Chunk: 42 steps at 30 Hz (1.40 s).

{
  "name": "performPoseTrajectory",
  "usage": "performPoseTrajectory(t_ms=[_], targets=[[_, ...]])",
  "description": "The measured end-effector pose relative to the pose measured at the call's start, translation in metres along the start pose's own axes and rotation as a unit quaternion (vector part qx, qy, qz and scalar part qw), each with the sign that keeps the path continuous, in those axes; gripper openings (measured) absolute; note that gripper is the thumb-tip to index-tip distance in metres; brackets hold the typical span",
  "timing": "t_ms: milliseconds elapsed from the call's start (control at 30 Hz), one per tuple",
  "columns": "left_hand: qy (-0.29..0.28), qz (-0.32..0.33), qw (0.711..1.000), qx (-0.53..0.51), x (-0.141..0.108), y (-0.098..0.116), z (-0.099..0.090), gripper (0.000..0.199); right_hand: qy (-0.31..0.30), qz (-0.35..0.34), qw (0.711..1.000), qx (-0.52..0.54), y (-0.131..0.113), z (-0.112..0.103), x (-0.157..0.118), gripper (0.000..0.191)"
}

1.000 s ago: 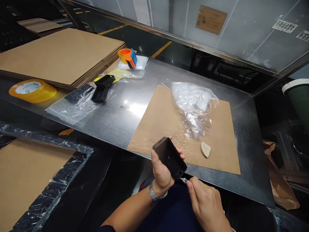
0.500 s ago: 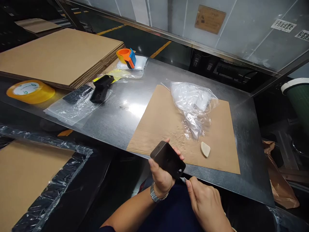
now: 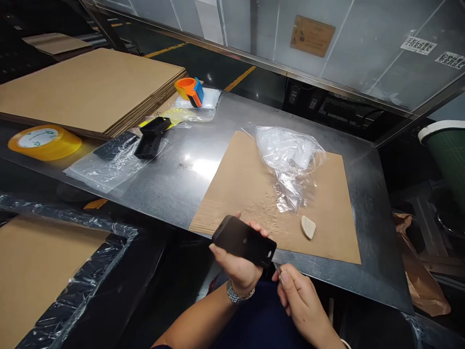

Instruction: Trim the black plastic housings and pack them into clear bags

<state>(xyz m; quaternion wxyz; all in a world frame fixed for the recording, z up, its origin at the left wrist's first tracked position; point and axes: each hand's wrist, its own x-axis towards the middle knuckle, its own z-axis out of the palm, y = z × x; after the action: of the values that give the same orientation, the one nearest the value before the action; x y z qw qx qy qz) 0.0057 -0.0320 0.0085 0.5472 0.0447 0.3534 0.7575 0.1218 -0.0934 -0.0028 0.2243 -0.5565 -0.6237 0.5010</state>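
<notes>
My left hand (image 3: 238,266) is wrapped round a black rectangular case (image 3: 243,240), its hollow side facing up and a small hole near its right end. My right hand (image 3: 296,293) pinches a thin, pointed metal tool (image 3: 277,266), whose tip is at the case's right end. Behind the case, a brown cardboard sheet (image 3: 337,208) lies on the metal table. On that sheet are a cream-coloured wedge-shaped piece (image 3: 308,227), a crumpled clear plastic bag (image 3: 286,145) and scattered crumbs.
At the left of the table (image 3: 170,184) are two black trays (image 3: 148,145) on plastic bags, a big roll of yellow tape (image 3: 45,142), an orange and blue tape dispenser (image 3: 191,91) and a cardboard stack (image 3: 94,89). A green bin (image 3: 448,155) stands at the right.
The black case has turned and shifted slightly left in my left hand. My right hand has rotated a little, with more of its curled fingers now showing round the tool.
</notes>
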Motion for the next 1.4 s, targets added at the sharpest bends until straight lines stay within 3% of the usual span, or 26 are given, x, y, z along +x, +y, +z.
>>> performPoseTrajectory(t_ms=[67, 133, 233, 300, 433, 1167, 1400], targets=[[0.01, -0.014, 1.0, -0.013, 0.003, 0.0, 0.002, 0.052, 0.04, -0.026, 0.999, 0.018, -0.002, 0.001, -0.002, 0.029], [0.015, -0.019, 1.0, -0.02, 0.004, 0.001, 0.003, 0.052, 0.099, -0.1, 0.988, -0.063, -0.003, 0.003, -0.005, 0.024], [0.017, -0.006, 1.0, -0.016, 0.005, 0.002, 0.004, 0.052, 0.172, -0.208, 0.928, -0.257, -0.004, 0.006, -0.009, 0.035], [0.02, 0.006, 1.0, -0.009, 0.006, 0.002, 0.005, 0.051, 0.19, -0.23, 0.89, -0.346, -0.002, 0.008, -0.012, 0.043], [0.02, 0.03, 0.999, -0.011, 0.007, 0.003, 0.004, 0.051, 0.183, -0.228, 0.862, -0.414, 0.0, 0.012, -0.013, 0.048], [-0.012, 0.052, 0.999, -0.011, 0.005, 0.0, -0.002, 0.052, 0.161, -0.218, 0.835, -0.479, 0.0, 0.01, -0.015, 0.048], [-0.026, 0.101, 0.994, -0.03, 0.009, -0.007, -0.006, 0.059, 0.153, -0.209, 0.817, -0.515, -0.002, 0.008, -0.017, 0.044]])
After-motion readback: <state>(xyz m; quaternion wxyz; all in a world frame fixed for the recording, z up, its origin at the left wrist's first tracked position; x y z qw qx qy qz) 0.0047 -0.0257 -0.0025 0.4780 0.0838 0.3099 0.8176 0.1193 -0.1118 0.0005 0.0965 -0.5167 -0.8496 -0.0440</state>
